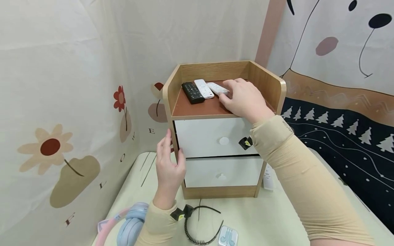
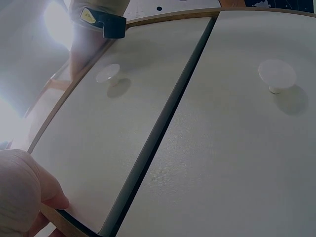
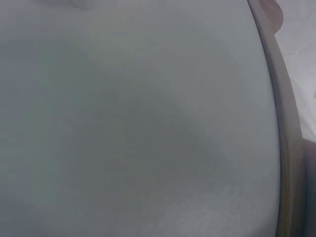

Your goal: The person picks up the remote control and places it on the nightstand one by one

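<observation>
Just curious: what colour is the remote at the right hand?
The remote is white, clearest in the head view.

Homelike room with flowered curtain (image 1: 74, 109)

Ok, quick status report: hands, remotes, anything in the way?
Right hand around the end of a white remote atop the cabinet. Left hand against cabinet's left side. Black remote, second white remote alongside; no obstruction visible.
</observation>
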A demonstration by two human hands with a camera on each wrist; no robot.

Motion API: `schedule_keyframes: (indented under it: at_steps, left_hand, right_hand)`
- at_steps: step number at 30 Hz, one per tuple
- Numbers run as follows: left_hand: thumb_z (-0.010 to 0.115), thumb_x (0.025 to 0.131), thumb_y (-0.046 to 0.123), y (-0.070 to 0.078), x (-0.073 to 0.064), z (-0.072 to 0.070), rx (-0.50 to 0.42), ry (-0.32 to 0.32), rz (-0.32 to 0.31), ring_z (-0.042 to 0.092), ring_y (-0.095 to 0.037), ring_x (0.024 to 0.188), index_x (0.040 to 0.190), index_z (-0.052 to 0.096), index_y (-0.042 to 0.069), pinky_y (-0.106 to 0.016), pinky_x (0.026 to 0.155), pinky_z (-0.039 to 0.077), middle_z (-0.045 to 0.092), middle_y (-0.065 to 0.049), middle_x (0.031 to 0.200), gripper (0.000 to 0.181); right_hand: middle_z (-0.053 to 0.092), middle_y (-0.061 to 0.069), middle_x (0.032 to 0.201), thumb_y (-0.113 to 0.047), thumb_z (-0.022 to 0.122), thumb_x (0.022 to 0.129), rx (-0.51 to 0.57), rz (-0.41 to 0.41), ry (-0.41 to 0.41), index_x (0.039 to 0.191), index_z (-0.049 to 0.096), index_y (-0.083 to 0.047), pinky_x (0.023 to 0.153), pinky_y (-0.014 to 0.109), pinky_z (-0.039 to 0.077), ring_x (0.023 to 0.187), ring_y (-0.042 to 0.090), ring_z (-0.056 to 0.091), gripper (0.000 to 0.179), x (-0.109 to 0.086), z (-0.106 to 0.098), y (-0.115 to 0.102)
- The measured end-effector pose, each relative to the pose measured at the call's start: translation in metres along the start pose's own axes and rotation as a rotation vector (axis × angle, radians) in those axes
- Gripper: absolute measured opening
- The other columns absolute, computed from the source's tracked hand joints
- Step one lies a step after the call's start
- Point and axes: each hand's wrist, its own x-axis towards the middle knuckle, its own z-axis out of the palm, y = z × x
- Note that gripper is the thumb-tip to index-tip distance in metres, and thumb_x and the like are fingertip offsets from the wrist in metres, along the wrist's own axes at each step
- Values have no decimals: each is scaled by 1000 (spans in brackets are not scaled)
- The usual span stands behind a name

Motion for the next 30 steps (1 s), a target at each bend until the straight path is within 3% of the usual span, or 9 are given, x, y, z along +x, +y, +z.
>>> schedule_keyframes:
  at_steps: [10,21,30]
  left_hand:
    - [66,95,-8,2,1,0,-9,-2,-1,64,-39,124,165,47,2,-54,94,62,62,-30,140,74]
    - [66,94,-9,-1,-1,0,0,-6,-9,64,-40,123,166,46,1,-52,96,62,61,-30,141,74]
    - [63,95,-11,-3,0,-1,6,-6,-5,65,-39,123,166,46,2,-48,95,62,61,-29,142,74]
  right_hand:
    - [69,22,145,-29,64,106,108,-158,378,149,64,-3,118,57,50,133,47,62,50,-23,-1,7]
    - [72,23,131,-24,64,106,123,-328,587,142,69,0,109,55,51,121,46,64,43,-39,-6,13]
    - [71,26,130,-28,61,108,94,-371,728,140,69,0,85,55,52,103,48,62,43,-49,-13,21]
